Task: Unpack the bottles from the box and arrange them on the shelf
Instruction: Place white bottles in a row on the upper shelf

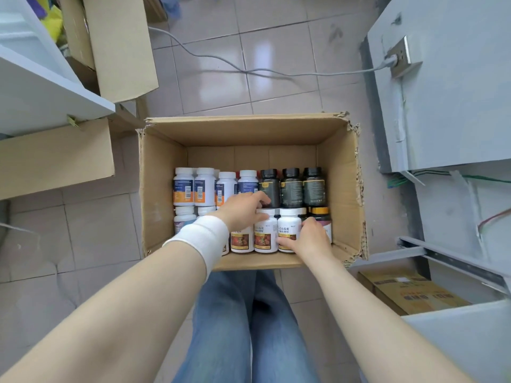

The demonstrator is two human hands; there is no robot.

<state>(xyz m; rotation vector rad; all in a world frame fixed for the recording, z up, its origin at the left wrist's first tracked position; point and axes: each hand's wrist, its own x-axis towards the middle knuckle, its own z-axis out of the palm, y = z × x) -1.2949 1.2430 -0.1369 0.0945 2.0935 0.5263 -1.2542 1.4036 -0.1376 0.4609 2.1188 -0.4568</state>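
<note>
An open cardboard box (pixel 157 189) stands on the floor in front of me, holding several bottles lying in rows. White bottles with blue and orange labels (pixel 183 186) fill the far left, black bottles (pixel 291 187) the far right. In the near row lie white bottles with red-fruit labels (pixel 265 233). My left hand (pixel 243 210), a white band on its wrist, curls its fingers over the top of one white red-label bottle. My right hand (pixel 307 236) grips the neighbouring white bottle (pixel 287 228) from its right side. A white shelf (pixel 55 87) juts in at the upper left.
Other cardboard boxes (pixel 55 158) sit at the left under the shelf and behind it. A grey cable (pixel 249 70) runs across the tiled floor to a socket on a grey cabinet (pixel 442 92) at the right. A yellow printed carton (pixel 409 294) lies at the lower right.
</note>
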